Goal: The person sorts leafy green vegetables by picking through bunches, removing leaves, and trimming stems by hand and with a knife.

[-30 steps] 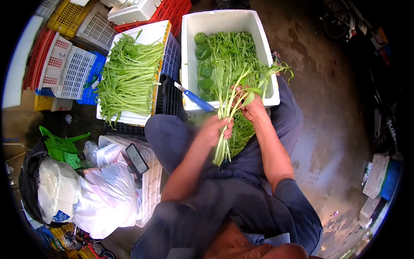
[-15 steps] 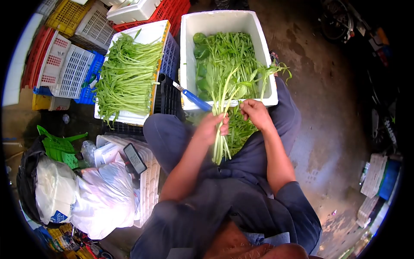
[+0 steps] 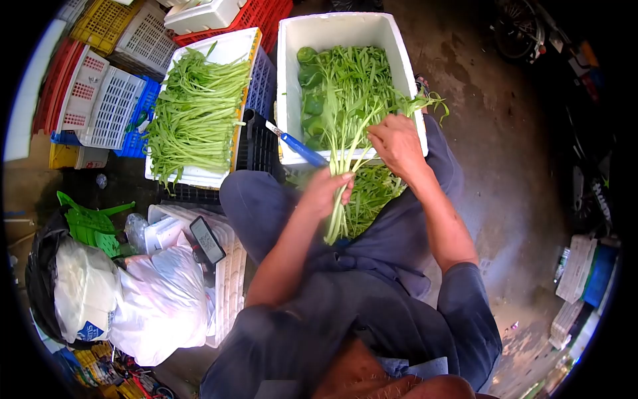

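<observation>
My left hand is closed around a bunch of long-stemmed leafy greens, their stem ends pointing down toward my lap. A blue-handled knife also sticks out of that hand, its blade toward the upper left. My right hand is beside the bunch, over the near right corner of a white foam box. Its fingers are curled together, and what they pinch is hidden. Inside the box lie more leafy greens and green bundles along its left side. Loose greens lie below it between my legs.
To the left, trimmed greens are piled on a white foam lid atop crates. Stacked plastic crates stand farther left. A phone-like device and white plastic bags sit at lower left. A motorbike wheel shows at upper right.
My right hand has moved up and forward, from below the box's near rim to the leaves over its corner. My left hand keeps hold of the bunch and knife, and has barely shifted.
</observation>
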`<state>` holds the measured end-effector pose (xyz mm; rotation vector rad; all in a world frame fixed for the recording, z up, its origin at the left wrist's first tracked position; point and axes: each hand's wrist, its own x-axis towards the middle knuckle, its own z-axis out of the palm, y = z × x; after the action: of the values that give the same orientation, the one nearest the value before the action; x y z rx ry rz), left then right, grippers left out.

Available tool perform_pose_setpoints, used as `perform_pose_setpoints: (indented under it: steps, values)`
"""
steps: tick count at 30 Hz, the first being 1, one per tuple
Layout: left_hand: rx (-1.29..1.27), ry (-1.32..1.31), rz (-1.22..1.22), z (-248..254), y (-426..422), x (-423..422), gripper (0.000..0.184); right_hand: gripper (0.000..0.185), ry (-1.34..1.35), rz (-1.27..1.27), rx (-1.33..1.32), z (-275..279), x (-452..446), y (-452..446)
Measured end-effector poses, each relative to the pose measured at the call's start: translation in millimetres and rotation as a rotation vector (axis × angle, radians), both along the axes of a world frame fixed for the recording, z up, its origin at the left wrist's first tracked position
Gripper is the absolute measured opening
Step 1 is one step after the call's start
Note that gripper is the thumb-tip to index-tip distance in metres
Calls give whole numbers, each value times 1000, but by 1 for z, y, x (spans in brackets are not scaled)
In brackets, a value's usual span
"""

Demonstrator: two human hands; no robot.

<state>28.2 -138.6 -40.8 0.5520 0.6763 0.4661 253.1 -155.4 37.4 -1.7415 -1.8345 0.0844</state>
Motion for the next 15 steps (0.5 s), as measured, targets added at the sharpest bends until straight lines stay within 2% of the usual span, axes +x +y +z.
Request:
perform_pose_setpoints:
  steps: [3,6,9,10,13,15]
  values:
    - [6,4,2,-3,0,-2,15,10,-100,92,7,-15,2,6]
    - [43,63,-31,-2,2,-2,16,10,-134,0,42,-24,2,10]
    - [-4,30,-18,-3,1,-1,15,10,131,-181,165,-31,9,16]
    - [-35,1,1,-4,2,-2,14,9,317,-210,184,-17,9,10]
    - [-171,-239,95,-11,8,-7,13,14,724,-348,250,-2,1,-18]
    - [-196,-370,112,-9,12,-10,13,15,820,-412,134,-1,-11,-45]
